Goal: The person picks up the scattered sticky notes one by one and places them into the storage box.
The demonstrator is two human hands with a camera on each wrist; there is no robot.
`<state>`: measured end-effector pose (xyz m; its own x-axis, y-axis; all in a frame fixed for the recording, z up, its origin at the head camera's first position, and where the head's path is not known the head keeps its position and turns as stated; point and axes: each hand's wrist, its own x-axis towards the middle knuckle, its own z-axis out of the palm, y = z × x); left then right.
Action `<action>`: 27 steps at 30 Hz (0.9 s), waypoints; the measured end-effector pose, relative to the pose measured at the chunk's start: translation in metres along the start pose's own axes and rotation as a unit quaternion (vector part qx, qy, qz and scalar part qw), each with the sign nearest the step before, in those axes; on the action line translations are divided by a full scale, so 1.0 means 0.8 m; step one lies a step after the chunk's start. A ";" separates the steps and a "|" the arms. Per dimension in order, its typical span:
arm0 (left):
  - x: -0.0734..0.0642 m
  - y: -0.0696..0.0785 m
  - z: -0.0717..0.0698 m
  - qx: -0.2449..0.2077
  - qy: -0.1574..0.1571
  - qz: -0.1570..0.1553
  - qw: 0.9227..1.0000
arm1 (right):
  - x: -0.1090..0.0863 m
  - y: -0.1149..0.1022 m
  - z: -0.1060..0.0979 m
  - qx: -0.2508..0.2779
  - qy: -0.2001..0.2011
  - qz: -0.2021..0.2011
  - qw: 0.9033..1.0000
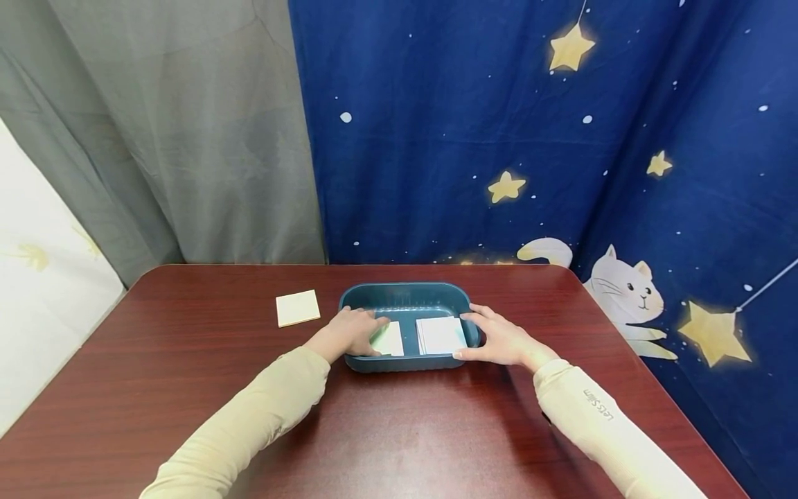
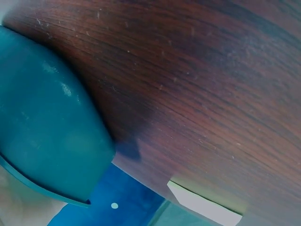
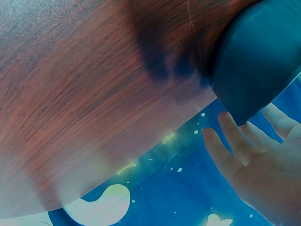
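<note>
Near the far side of the table stands a dark teal plastic bin point(image 1: 405, 294). My left hand point(image 1: 352, 331) reaches over its left end and holds a pale green sticky note pad point(image 1: 391, 339) inside, thumb at the front edge and finger at the back. At the right end my right hand point(image 1: 501, 339) spans a white sticky note pad point(image 1: 441, 336) between thumb and forefinger, its layers slightly offset. In the right wrist view the other fingers point(image 3: 235, 143) stretch along the bin's end. Only a blurred bit of the left hand point(image 2: 21, 202) shows in the left wrist view.
A cream sticky note pad point(image 1: 298, 308) lies on the table, left of the bin. The reddish-brown wooden table point(image 1: 399, 443) ends just beyond the bin. Behind it hang a grey curtain point(image 1: 206, 138) and a blue star-patterned curtain point(image 1: 424, 138).
</note>
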<state>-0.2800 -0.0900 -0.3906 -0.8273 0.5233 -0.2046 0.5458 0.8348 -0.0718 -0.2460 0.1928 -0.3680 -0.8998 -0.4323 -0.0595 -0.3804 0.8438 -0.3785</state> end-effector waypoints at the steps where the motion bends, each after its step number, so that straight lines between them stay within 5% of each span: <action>1: 0.000 0.000 0.000 0.001 0.002 0.001 1.000 | 0.000 0.000 0.000 0.000 0.001 0.001 1.000; 14: -0.010 -0.007 0.001 -0.021 0.107 0.045 0.993 | -0.001 0.000 0.002 0.009 -0.002 0.006 1.000; 22: -0.029 -0.031 -0.021 -0.029 0.208 0.054 0.976 | -0.001 0.002 0.003 0.006 0.001 0.000 1.000; 27: -0.049 -0.054 -0.038 -0.035 0.255 0.034 0.966 | 0.000 0.003 0.003 0.003 0.002 -0.002 1.000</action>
<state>-0.2750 -0.1415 -0.3501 -0.7575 0.5787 0.3022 0.6055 0.7958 -0.0062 -0.2461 0.1943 -0.3713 -0.8988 -0.4349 -0.0546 -0.3832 0.8402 -0.3837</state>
